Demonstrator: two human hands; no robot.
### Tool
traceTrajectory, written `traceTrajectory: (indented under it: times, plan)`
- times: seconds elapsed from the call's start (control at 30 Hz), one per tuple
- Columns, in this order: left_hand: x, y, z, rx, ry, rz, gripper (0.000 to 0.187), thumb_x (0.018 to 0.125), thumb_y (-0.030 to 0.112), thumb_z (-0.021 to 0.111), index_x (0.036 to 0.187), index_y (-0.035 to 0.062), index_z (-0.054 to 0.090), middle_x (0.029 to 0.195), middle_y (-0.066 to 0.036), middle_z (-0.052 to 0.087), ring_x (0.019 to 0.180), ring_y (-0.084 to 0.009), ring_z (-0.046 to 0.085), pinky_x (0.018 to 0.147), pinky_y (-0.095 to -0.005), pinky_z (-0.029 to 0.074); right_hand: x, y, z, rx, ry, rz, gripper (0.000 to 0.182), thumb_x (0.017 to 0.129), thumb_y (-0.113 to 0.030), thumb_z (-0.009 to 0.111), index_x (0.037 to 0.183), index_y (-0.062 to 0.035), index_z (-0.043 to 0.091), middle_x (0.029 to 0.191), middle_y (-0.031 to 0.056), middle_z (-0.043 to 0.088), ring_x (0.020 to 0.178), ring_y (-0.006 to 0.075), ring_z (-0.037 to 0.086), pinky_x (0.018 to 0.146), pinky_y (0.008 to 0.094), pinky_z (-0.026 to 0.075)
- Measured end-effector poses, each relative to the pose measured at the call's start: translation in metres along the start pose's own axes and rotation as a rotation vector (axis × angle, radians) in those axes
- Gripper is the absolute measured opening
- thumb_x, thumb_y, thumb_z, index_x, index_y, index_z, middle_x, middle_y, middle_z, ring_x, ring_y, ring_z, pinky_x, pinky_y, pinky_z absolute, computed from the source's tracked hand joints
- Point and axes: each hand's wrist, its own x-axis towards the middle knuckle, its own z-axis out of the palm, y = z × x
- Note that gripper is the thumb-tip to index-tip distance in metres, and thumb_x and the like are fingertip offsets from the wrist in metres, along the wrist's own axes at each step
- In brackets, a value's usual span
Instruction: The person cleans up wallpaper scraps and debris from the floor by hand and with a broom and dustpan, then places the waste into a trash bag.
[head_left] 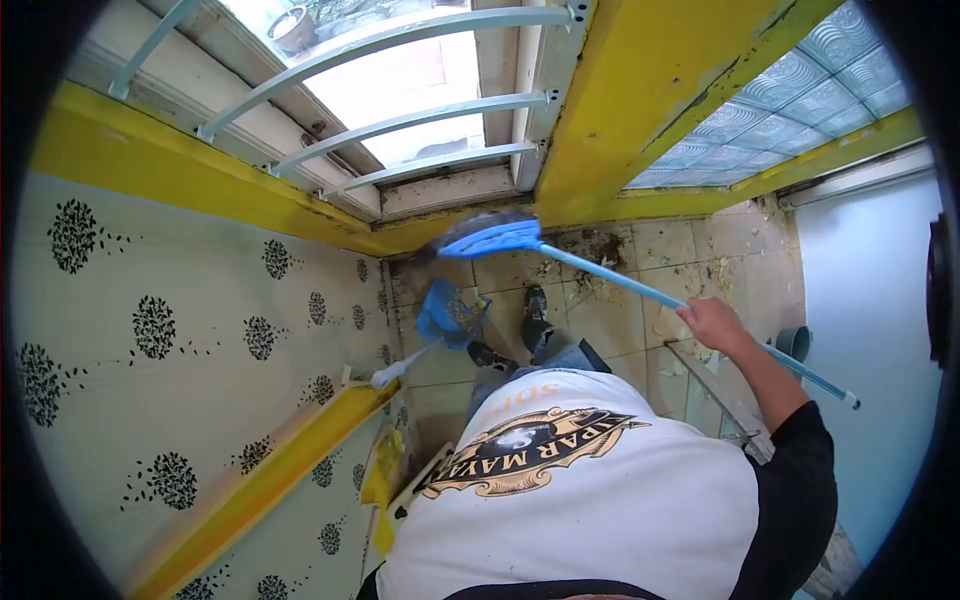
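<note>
My right hand [712, 325] is closed around the light blue handle of a broom [620, 280]. The handle slants from the lower right up to a bright blue head [495, 238] with dark bristles, which is near the yellow wall below the window. On the tiles at the left, close to my shoes, is a blue dustpan [436, 318] with some debris in it. A pale handle [400, 368] extends from the dustpan toward the patterned wall. My left hand is out of view.
Dirt and flakes [600, 250] litter the tiled floor along the yellow wall. White bars [400, 45] cross the window above. A wooden plank [715, 385] and a grey-green pot [793, 343] are at the right. A yellow ledge [270, 490] runs along the left wall.
</note>
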Motion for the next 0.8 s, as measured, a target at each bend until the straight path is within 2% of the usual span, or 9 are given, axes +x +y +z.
traceTrajectory:
  times: [0.17, 0.2, 0.23, 0.27, 0.33, 0.43, 0.63, 0.7, 0.8]
  plan:
    - [-0.045, -0.007, -0.001, -0.495, 0.159, -0.290, 0.062, 0.090, 0.051, 0.044, 0.137, 0.0110, 0.037, 0.141, -0.014, 0.037, 0.129, -0.0308, 0.035, 0.105, -0.0457, 0.027, 0.044, -0.048, 0.042, 0.018, 0.108, -0.053, 0.042, 0.090, -0.044, 0.044, 0.085, -0.0058, 0.061, 0.081, 0.0196, 0.063, 0.078, 0.0387, 0.061, 0.069, 0.0482, 0.047]
    - [-0.012, 0.058, 0.019, -0.593, 0.196, -0.351, 0.063, 0.090, 0.052, 0.043, 0.138, 0.0114, 0.036, 0.142, -0.013, 0.036, 0.130, -0.0310, 0.034, 0.105, -0.0463, 0.026, 0.056, -0.048, 0.053, 0.029, 0.108, -0.023, 0.043, 0.090, -0.044, 0.044, 0.086, -0.0058, 0.062, 0.081, 0.0193, 0.063, 0.077, 0.0385, 0.061, 0.069, 0.0484, 0.047]
    - [-0.018, 0.064, 0.020, -0.688, 0.236, -0.407, 0.064, 0.090, 0.052, 0.042, 0.138, 0.0117, 0.036, 0.142, -0.013, 0.035, 0.130, -0.0311, 0.033, 0.106, -0.0470, 0.025, 0.057, -0.036, 0.063, 0.018, 0.108, -0.027, 0.043, 0.090, -0.044, 0.044, 0.086, -0.0058, 0.062, 0.081, 0.0193, 0.063, 0.077, 0.0385, 0.061, 0.069, 0.0484, 0.047]
    - [-0.007, 0.055, 0.007, -0.695, 0.232, -0.401, 0.064, 0.090, 0.052, 0.042, 0.138, 0.0117, 0.036, 0.142, -0.013, 0.035, 0.130, -0.0311, 0.033, 0.106, -0.0470, 0.025, 0.053, -0.009, 0.074, -0.032, 0.109, 0.009, 0.043, 0.090, -0.045, 0.044, 0.086, -0.0054, 0.061, 0.081, 0.0193, 0.063, 0.078, 0.0382, 0.061, 0.069, 0.0485, 0.048]
    - [0.015, 0.026, -0.014, -0.665, 0.063, 0.024, 0.067, 0.089, 0.055, 0.041, 0.141, 0.0142, 0.031, 0.145, -0.013, 0.030, 0.133, -0.0317, 0.028, 0.108, -0.0518, 0.017, 0.032, 0.024, 0.080, -0.099, 0.071, 0.063, 0.044, 0.091, -0.045, 0.043, 0.086, -0.0048, 0.061, 0.080, 0.0192, 0.063, 0.078, 0.0379, 0.061, 0.069, 0.0488, 0.048]
    - [-0.001, 0.014, -0.009, -0.481, -0.032, -0.017, 0.066, 0.090, 0.055, 0.040, 0.141, 0.0143, 0.032, 0.145, -0.016, 0.030, 0.133, -0.0283, 0.027, 0.108, -0.0483, 0.017, -0.008, 0.037, 0.076, -0.152, 0.025, 0.097, 0.045, 0.091, -0.045, 0.043, 0.085, -0.0046, 0.060, 0.080, 0.0191, 0.063, 0.078, 0.0378, 0.062, 0.068, 0.0488, 0.048]
    - [0.050, -0.209, 0.019, -0.794, -0.164, -0.118, 0.071, 0.088, 0.056, 0.041, 0.139, 0.0079, 0.032, 0.144, -0.015, 0.031, 0.132, -0.0273, 0.030, 0.107, -0.0466, 0.020, 0.000, -0.027, 0.051, -0.123, 0.081, 0.077, 0.045, 0.091, -0.044, 0.043, 0.088, -0.0034, 0.062, 0.079, 0.0220, 0.062, 0.077, 0.0403, 0.061, 0.069, 0.0504, 0.047]
    - [0.105, -0.209, 0.040, -0.906, -0.213, -0.155, 0.073, 0.088, 0.056, 0.042, 0.139, 0.0053, 0.032, 0.144, -0.015, 0.031, 0.131, -0.0269, 0.031, 0.107, -0.0459, 0.021, 0.011, -0.020, 0.065, -0.087, 0.106, 0.074, 0.045, 0.091, -0.044, 0.043, 0.088, -0.0031, 0.062, 0.079, 0.0219, 0.062, 0.077, 0.0406, 0.061, 0.070, 0.0505, 0.047]
    - [0.077, -0.190, 0.022, -1.120, -0.088, -0.246, 0.076, 0.086, 0.057, 0.044, 0.138, 0.0032, 0.032, 0.142, -0.015, 0.033, 0.129, -0.0272, 0.034, 0.106, -0.0456, 0.023, 0.006, 0.025, 0.086, -0.061, 0.084, 0.107, 0.045, 0.091, -0.042, 0.042, 0.084, -0.0024, 0.062, 0.080, 0.0232, 0.062, 0.077, 0.0422, 0.060, 0.070, 0.0512, 0.046]
